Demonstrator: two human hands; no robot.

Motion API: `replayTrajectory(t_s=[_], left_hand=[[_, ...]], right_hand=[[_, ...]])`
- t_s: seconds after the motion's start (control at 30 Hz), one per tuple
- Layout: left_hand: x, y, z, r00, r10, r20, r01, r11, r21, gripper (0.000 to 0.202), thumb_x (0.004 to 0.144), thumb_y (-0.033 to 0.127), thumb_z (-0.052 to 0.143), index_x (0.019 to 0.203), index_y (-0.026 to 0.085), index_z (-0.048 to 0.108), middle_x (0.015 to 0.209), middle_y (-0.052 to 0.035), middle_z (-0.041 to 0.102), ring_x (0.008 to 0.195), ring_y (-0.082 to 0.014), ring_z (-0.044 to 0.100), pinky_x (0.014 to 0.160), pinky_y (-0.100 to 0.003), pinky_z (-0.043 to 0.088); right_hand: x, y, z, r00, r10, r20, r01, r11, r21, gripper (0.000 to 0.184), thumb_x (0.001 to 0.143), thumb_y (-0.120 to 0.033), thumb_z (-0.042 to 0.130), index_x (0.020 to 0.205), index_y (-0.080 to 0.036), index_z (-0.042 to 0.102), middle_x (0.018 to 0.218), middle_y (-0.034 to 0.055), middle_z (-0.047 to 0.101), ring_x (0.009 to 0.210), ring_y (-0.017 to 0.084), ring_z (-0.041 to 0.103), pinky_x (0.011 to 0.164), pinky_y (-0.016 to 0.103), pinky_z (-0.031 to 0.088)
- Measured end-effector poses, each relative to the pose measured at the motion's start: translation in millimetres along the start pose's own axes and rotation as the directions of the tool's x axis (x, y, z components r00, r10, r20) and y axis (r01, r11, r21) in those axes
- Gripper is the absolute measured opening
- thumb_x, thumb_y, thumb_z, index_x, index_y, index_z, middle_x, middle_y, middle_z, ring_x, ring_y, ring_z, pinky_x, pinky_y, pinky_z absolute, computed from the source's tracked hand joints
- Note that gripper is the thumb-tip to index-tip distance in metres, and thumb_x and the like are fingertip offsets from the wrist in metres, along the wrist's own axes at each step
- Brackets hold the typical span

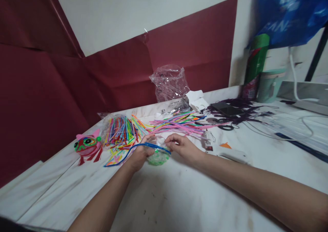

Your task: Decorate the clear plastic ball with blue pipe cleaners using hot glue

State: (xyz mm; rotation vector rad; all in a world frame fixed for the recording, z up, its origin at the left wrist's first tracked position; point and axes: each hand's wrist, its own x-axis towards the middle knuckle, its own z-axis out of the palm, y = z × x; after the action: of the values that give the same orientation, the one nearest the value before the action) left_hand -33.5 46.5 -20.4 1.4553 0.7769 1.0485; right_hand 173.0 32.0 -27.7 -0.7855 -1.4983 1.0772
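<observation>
A clear, rounded plastic piece with green spots (pixel 158 158) is held just above the table by my left hand (pixel 140 155), whose fingers wrap round its left side. Across it runs a blue pipe cleaner (pixel 153 145), its loose tail curving down to the left. My right hand (pixel 180 145) is at the right side, thumb and fingertips pinched together by the pipe cleaner's right end. What lies between those fingertips is too small to make out.
Left stands a colourful pipe-cleaner animal (pixel 88 145). Behind my hands lie a bag of pipe cleaners (pixel 120 131) and loose pink ones (pixel 176 122). To the right are a hot glue gun (pixel 230 153), scissors (pixel 227 126), a phone (pixel 227 109) and a green tub (pixel 270 86).
</observation>
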Motion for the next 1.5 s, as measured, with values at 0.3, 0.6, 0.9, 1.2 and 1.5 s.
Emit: replayTrajectory(t_s=[0.3, 0.6, 0.9, 1.2, 1.5], left_hand=[[-3.7, 8.4, 14.8, 0.996, -0.008, -0.093, 0.018, 0.995, 0.098, 0.053, 0.07, 0.031, 0.067, 0.119, 0.017, 0.055, 0.108, -0.0085, 0.066, 0.101, -0.0249, 0.061, 0.083, -0.034, 0.046], [-4.7, 10.1, 17.6, 0.976, -0.008, -0.216, 0.048, 0.982, 0.18, 0.058, 0.066, 0.036, 0.071, 0.118, 0.016, 0.053, 0.111, -0.0104, 0.062, 0.101, -0.0266, 0.058, 0.088, -0.039, 0.043], [-5.9, 11.8, 19.8, 0.969, -0.005, -0.246, 0.055, 0.979, 0.197, 0.059, 0.062, 0.036, 0.074, 0.115, 0.016, 0.056, 0.112, -0.0104, 0.063, 0.102, -0.0266, 0.058, 0.088, -0.037, 0.043], [-13.0, 34.4, 30.6, 0.967, -0.125, -0.221, 0.167, 0.97, 0.178, 0.072, 0.057, 0.034, 0.079, 0.121, 0.018, 0.052, 0.113, -0.0105, 0.063, 0.102, -0.0269, 0.06, 0.086, -0.036, 0.045], [-13.6, 37.4, 38.4, 0.953, -0.062, -0.298, 0.147, 0.951, 0.274, 0.064, 0.055, 0.028, 0.079, 0.114, 0.018, 0.057, 0.106, -0.0079, 0.063, 0.095, -0.0251, 0.061, 0.083, -0.035, 0.047]], right_hand=[[-1.8, -0.9, 0.3, 0.986, -0.161, -0.034, 0.153, 0.973, -0.174, 0.002, 0.07, -0.023, 0.064, 0.072, -0.022, 0.064, 0.079, 0.0024, 0.056, 0.08, 0.019, 0.054, 0.065, 0.029, 0.044], [-6.0, -2.4, 1.6, 0.974, -0.226, -0.022, 0.211, 0.937, -0.278, 0.009, 0.071, -0.013, 0.058, 0.069, -0.021, 0.061, 0.077, 0.002, 0.056, 0.076, 0.018, 0.055, 0.065, 0.029, 0.043], [-4.0, 2.2, 1.2, 0.978, -0.209, -0.02, 0.196, 0.944, -0.264, 0.009, 0.07, -0.013, 0.06, 0.068, -0.022, 0.061, 0.077, 0.0016, 0.054, 0.076, 0.018, 0.054, 0.064, 0.029, 0.044], [-6.6, 1.1, 8.4, 0.988, -0.137, -0.073, 0.118, 0.969, -0.218, 0.008, 0.065, -0.014, 0.062, 0.067, -0.021, 0.06, 0.076, 0.0, 0.052, 0.072, 0.016, 0.052, 0.062, 0.027, 0.043], [-4.3, -1.1, 6.7, 0.999, -0.027, -0.027, 0.024, 0.994, -0.103, 0.007, 0.073, -0.025, 0.059, 0.071, -0.019, 0.058, 0.066, -0.0018, 0.057, 0.06, 0.013, 0.052, 0.057, 0.025, 0.044]])
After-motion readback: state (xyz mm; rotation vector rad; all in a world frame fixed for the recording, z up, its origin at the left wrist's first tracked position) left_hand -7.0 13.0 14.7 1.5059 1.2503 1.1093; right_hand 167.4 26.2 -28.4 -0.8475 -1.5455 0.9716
